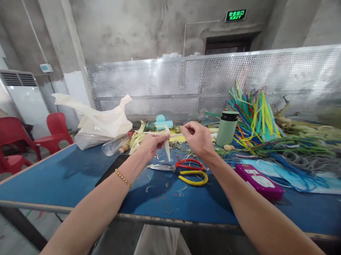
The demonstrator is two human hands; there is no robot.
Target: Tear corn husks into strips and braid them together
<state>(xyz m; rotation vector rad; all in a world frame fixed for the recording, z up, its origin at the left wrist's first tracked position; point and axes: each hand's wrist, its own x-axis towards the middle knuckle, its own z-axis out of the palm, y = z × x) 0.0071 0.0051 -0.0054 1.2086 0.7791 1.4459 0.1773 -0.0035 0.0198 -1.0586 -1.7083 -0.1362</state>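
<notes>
1. Your left hand [152,145], at the centre of the frame, has its grip pinching a pale husk-like strip [167,149]; one end hangs down above the scissors [176,169].
2. Your right hand [199,140], just right of centre, has curled fingers. You can't tell from here whether that grip is closed, or on what.
3. At the upper right, the lit green sign [236,15] reads "EXIT" beneath the Chinese characters 安全出口.
4. Right of your right forearm, the purple case [259,181] bears white markings too distorted to read. Small marks along the near edge of the bench [54,182] are also illegible.
5. Your left forearm covers part of a flat black object [110,170]; you can't make out what it is.
6. Behind your hands, husk scraps and a light-blue item [164,124] are partly covered and hard to separate.
7. The perforated metal panel [150,84] hides the lower part of the dark doorway [229,44].
8. Right of the green tumbler [227,131], coloured strips [260,113] overlap in a tangle; the far right is blurred and darkened.
9. Both your forearms are cut off by the bottom of the frame.
</notes>
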